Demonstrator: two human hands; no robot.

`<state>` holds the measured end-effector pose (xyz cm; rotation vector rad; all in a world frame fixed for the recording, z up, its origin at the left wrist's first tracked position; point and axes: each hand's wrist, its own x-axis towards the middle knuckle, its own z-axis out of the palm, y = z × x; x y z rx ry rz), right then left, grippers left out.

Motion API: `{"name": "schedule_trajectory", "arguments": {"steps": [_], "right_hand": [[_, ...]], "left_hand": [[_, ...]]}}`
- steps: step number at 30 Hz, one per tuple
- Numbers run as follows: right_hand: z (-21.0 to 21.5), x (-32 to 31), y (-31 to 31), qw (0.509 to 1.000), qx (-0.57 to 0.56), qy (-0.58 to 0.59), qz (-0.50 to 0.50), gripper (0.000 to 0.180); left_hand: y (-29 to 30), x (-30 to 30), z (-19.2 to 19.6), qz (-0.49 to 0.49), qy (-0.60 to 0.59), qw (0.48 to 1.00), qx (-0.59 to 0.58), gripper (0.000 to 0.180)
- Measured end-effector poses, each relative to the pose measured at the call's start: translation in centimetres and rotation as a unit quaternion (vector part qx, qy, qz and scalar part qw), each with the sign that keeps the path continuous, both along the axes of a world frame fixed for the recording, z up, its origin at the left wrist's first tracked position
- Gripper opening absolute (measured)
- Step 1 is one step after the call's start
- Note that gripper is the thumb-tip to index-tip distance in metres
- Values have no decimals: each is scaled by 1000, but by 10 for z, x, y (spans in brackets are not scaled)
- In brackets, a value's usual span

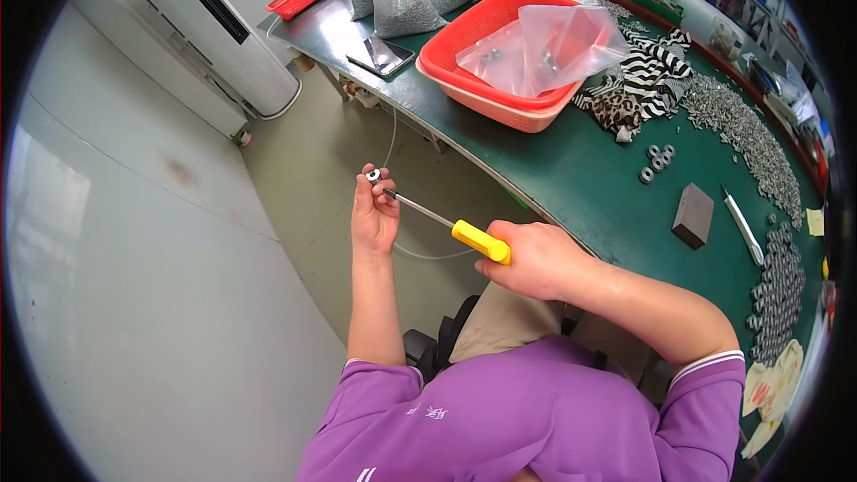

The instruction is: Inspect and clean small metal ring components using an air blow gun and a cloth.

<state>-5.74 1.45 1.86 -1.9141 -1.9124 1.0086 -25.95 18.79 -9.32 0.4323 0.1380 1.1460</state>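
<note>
Over the floor, my left hand is raised, its fingers closed round a small silver metal ring with a dark hole. My right hand grips a yellow air blow gun by its handle. The gun's long metal nozzle slants up to the left, and its dark tip is close to the left fingers, just below the ring. I cannot tell if the tip touches them. A thin clear hose runs behind the gun. Several similar rings lie grouped on the green table.
Red baskets with a plastic bag stand on the table, beside striped cloth. A grey block and white-handled knife lie at right. Loose metal pins and dark rings line the far edge. A phone lies at left.
</note>
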Motion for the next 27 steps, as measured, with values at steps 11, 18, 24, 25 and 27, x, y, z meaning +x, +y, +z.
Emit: {"name": "schedule_trajectory", "arguments": {"steps": [11,18,24,25,27], "right_hand": [[-3,1,0,1000,-2,-3,-4,34],[-5,5,2,999,8,5,-30,33],[16,11,8,979,152,116,-71,30],[27,16,15,969,196,134,-73,36],[45,24,37,929,300,183,-118,40]], "left_hand": [[0,7,-3,-34,-42,997,-50,26],[-4,10,2,42,79,996,-12,26],[-15,16,15,111,168,977,70,26],[-16,18,16,132,186,971,76,25],[-17,18,14,129,198,968,84,25]]}}
